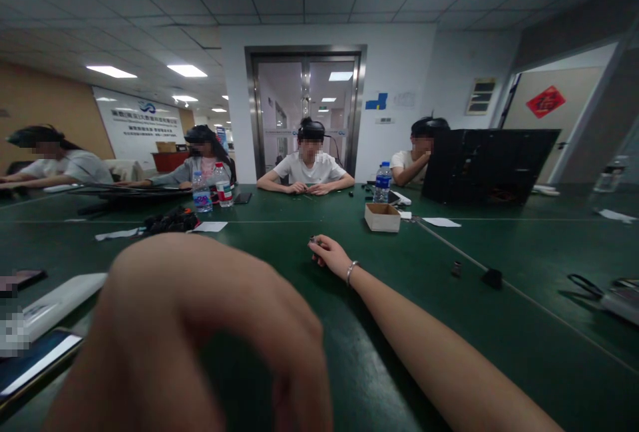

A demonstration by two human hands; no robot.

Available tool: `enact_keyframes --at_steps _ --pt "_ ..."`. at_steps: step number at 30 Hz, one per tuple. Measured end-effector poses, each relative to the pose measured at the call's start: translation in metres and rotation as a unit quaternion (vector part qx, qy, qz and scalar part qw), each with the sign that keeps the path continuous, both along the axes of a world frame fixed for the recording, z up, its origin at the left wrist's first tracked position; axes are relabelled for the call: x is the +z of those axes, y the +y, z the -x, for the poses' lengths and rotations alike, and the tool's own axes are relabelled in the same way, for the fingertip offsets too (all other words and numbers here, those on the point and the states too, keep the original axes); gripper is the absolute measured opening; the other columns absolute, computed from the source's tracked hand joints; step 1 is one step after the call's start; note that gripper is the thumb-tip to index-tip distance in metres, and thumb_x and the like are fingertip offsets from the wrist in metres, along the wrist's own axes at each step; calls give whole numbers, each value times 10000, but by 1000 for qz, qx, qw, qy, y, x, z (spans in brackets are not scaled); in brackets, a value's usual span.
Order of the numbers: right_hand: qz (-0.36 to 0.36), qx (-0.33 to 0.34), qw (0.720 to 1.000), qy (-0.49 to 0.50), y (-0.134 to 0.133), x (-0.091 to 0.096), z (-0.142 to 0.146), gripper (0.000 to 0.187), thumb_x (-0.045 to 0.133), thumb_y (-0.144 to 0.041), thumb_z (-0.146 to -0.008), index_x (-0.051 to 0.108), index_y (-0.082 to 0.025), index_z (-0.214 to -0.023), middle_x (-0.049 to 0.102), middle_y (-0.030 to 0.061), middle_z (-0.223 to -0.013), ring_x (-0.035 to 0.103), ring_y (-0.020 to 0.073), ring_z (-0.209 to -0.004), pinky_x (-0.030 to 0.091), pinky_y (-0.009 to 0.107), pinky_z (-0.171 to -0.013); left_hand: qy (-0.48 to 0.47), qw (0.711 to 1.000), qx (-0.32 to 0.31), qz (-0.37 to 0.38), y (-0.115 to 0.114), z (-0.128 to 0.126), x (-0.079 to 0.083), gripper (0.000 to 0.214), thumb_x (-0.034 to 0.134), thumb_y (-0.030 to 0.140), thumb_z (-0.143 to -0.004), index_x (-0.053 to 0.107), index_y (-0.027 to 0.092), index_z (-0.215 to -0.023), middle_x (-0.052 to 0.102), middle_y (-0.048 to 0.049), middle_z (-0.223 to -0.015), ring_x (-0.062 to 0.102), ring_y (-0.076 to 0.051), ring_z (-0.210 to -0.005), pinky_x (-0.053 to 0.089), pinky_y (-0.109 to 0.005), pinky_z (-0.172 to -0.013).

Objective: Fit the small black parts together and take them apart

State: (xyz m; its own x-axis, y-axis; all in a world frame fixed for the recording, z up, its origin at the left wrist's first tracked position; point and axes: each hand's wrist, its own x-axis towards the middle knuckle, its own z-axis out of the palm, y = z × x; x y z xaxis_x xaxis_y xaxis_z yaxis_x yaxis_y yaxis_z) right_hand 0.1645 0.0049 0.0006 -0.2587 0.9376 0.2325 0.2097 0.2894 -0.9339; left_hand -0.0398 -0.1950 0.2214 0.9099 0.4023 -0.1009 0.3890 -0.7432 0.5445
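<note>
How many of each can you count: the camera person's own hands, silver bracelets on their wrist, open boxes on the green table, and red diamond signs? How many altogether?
Own hands: 2 (left hand, right hand)
Silver bracelet: 1
Open box: 1
Red diamond sign: 1
Total: 5

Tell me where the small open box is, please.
In the head view, the box sits right of centre, beyond the right hand, near a blue-capped bottle.

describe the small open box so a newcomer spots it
On the green table, look past the wearer's right hand to the blue-labelled bottle. Just in front sits the small open box, pale and square-cornered, unlike the round bottle.
</note>
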Motion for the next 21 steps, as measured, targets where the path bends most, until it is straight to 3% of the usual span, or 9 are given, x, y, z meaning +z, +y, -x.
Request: enact_keyframes --at_steps 1,3,5,7,10,12,15,21 --pt "-17 -2 1000 -12 0 0 0 240 523 -380 -764 549 -189 -907 535 -29 -601 462 82 -474 377 199 -451 19 1000 11 7 13 -12 1 476 564 617 -623 630 280 -953 646 10 -835 584 -156 -813 448 -214 -698" --pt "-73 -15 996 -46 -2 0 -1 219 534 -351 -758 574 -191 -903 576 -12 -683 506 107 -580 407 224 -538 40 995 86 6 48 -32 -17 531 511 608 -680 556 254 -1074 636 3 -914 577 -149 -820 433 -229 -738" --pt "-137 -24 985 -100 -4 2 -1 187 548 -308 -748 596 -201 -893 602 -5 -779 530 130 -705 415 246 -646 59 970 228 -53 91 -45 -57 617 494 617 -686 476 218 -1157 609 -45 -1012 571 -184 -869 418 -260 -759" --pt "-174 -38 969 -170 -7 4 -1 167 535 -280 -756 604 -211 -892 605 1 -829 527 140 -770 396 255 -704 21 927 352 -123 130 -53 -108 656 465 613 -710 416 173 -1194 549 -123 -1128 550 -235 -951 398 -296 -789" --pt "-181 -69 940 -281 -10 8 -1 167 499 -293 -789 599 -224 -904 587 24 -843 516 148 -780 367 256 -688 -69 904 404 -124 166 -58 -174 440 306 513 -834 455 184 -1085 568 -109 -1079 549 -224 -959 395 -291 -766" --pt "-171 -88 922 -337 -10 9 -2 184 491 -330 -800 591 -240 -924 568 31 -839 510 152 -764 349 255 -654 -97 894 421 -121 174 -60 -200 395 227 470 -865 490 191 -958 595 -89 -990 560 -210 -909 393 -284 -726" --pt "-167 -94 906 -376 -9 8 -3 205 471 -362 -816 578 -265 -962 544 28 -839 503 150 -741 326 250 -616 -106 886 435 -120 175 -60 -214 392 218 488 -860 487 203 -884 604 -68 -926 565 -203 -840 382 -279 -667" --pt "-189 -67 903 -380 -9 5 -3 184 497 -357 -805 576 -257 -937 525 26 -857 504 138 -738 330 244 -607 -125 888 428 -115 180 -53 -213 382 284 532 -831 493 212 -839 606 -28 -841 549 -170 -744 360 -252 -620"
